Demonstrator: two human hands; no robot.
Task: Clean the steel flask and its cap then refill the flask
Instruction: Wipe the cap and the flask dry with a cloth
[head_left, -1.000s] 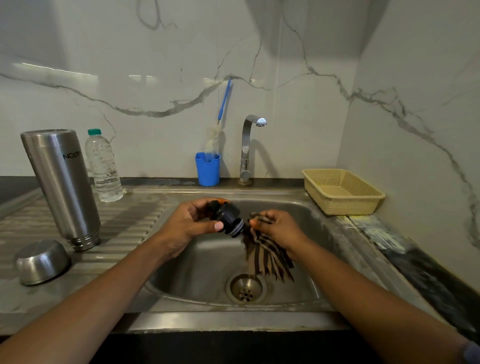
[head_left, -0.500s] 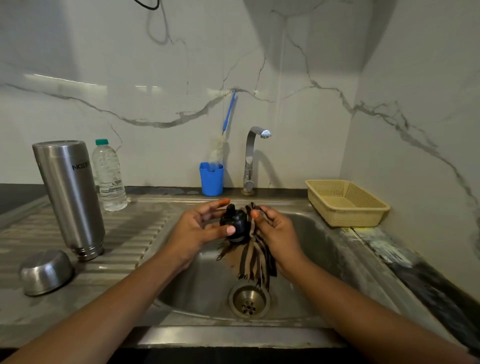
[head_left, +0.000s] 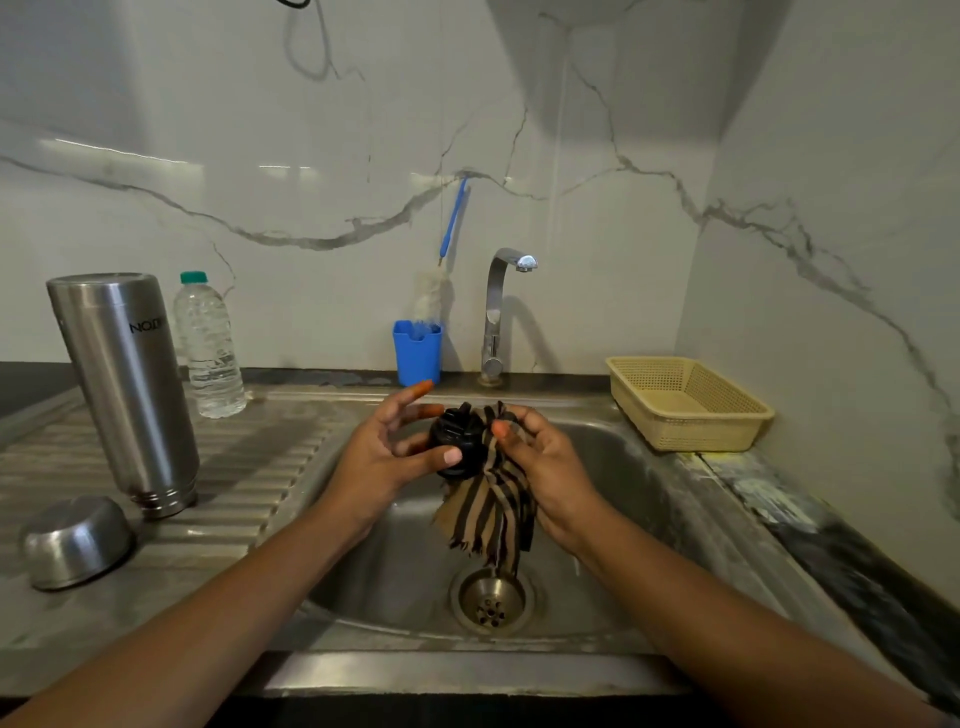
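The steel flask (head_left: 127, 389) stands upside down on the ribbed drainboard at the left, its mouth on the steel. A steel cup lid (head_left: 75, 540) lies upside down in front of it. Over the sink basin (head_left: 623, 499) my left hand (head_left: 387, 460) holds the black stopper cap (head_left: 458, 441) between thumb and fingers. My right hand (head_left: 540, 462) presses a brown-and-black striped cloth (head_left: 493, 514) against the cap's right side; the cloth's loose end hangs toward the drain (head_left: 491, 600).
A clear water bottle (head_left: 208, 348) with a green top stands behind the flask. A blue cup (head_left: 417, 353) holding a bottle brush (head_left: 452, 228) sits left of the tap (head_left: 501, 306), which is off. A beige plastic basket (head_left: 685, 405) rests on the right counter.
Both hands have lifted the cap and cloth a little and brought them closer together. The cap has been turned in my left hand and the cloth now wraps its right side.
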